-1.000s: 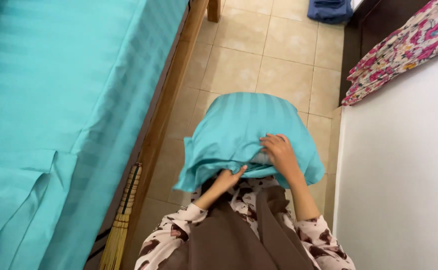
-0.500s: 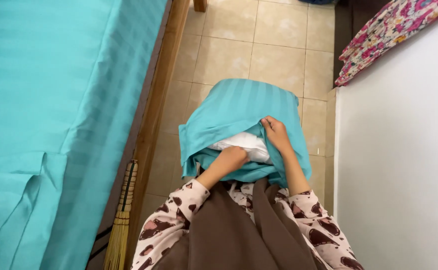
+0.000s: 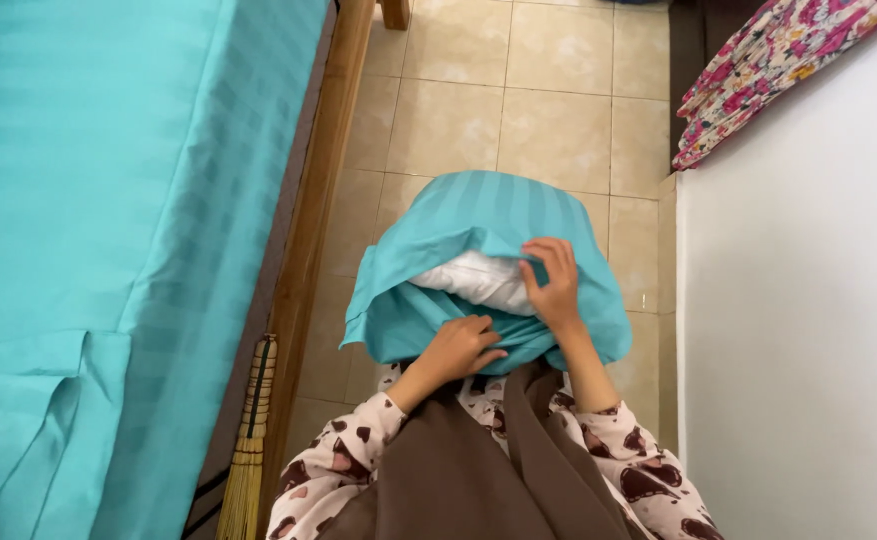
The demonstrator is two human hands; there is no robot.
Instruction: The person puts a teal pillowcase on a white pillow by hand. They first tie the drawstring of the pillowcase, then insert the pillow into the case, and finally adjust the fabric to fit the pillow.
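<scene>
I hold a pillow in a teal striped pillowcase (image 3: 479,215) upright against my body, above the tiled floor. The white pillow (image 3: 479,280) shows inside the open mouth of the case. My right hand (image 3: 555,282) pinches the upper edge of the case opening, at the pillow's right corner. My left hand (image 3: 459,348) grips the lower edge of the opening, close to my chest. Both sleeves are pale with dark brown patches.
A bed with a teal striped sheet (image 3: 109,230) and wooden side rail (image 3: 314,230) fills the left. A straw broom (image 3: 249,440) leans by the rail. A white surface (image 3: 809,330) stands on the right, with floral cloth (image 3: 769,70) beyond it. Beige floor tiles (image 3: 519,90) lie ahead.
The mouth of the pillowcase has opened wider and the white pillow now shows. My right hand rose along the upper edge; my left hand stayed low on the lower edge.
</scene>
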